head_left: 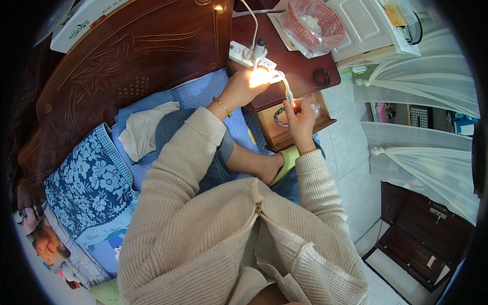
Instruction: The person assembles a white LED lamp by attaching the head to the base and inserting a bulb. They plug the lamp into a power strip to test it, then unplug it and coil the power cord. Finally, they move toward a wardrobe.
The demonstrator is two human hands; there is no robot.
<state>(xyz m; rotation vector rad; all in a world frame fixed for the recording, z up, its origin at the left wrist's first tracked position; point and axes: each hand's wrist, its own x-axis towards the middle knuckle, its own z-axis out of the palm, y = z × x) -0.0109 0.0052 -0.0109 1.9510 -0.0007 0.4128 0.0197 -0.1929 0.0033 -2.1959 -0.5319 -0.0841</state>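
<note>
My left hand (241,91), with a gold bracelet (222,107) at the wrist, reaches over the nightstand (304,66). Its fingers are closed beside a bright light (260,77), whose glare hides what they grip. Just past the fingertips shows a small white plug-like piece (275,77). From there a white cable (287,89) curves down to my right hand (301,121), which pinches its thicker end between thumb and fingers. A small orange glow shows at those fingertips. Behind the light lies a white power strip (241,54) with plugs in it.
Below the nightstand top, an open drawer (274,133) holds a braided colourful band (280,117) and clear plastic. A dark bracelet (321,77) and a pink basket (316,23) in plastic sit on top. A carved wooden headboard (137,56) and blue bedding stand left; white curtains (422,66) hang right.
</note>
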